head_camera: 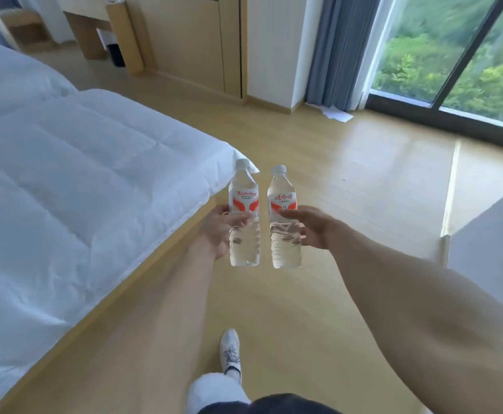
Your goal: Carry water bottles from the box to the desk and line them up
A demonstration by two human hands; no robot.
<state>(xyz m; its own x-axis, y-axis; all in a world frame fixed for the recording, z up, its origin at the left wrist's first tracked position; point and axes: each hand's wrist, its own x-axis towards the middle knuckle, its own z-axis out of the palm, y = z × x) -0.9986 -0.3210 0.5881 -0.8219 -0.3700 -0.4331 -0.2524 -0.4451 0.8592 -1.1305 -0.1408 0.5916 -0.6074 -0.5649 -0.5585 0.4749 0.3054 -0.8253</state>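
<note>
L hand (219, 231) fingers grasp left bottle (244, 216), R hand (313, 227) fingers grasp right bottle (284, 219), both upright.

Hotel-style bedroom — white-duveted bed (65, 180), wood floor (319, 162), built-in desk (95, 13), grey curtain (337, 49), floor-length window (453, 55)

Both water bottles, the left bottle (243, 231) and the right bottle (285, 234), are clear, glossy plastic with ribbed lower halves, white plastic caps and smooth printed wrap labels in white and orange-red. The floor (349, 186) is pale wood-look boarding with a satin sheen, brightest near the window. The bed's duvet (74, 180) is white matt cloth, softly creased and quilted. The bed frame edge (142, 261) and wall panelling (184, 40) look like smooth light wood, possibly laminate. The curtain (337, 49) is grey-blue matt fabric. The shoe (231, 351) looks like white woven cloth.
</note>
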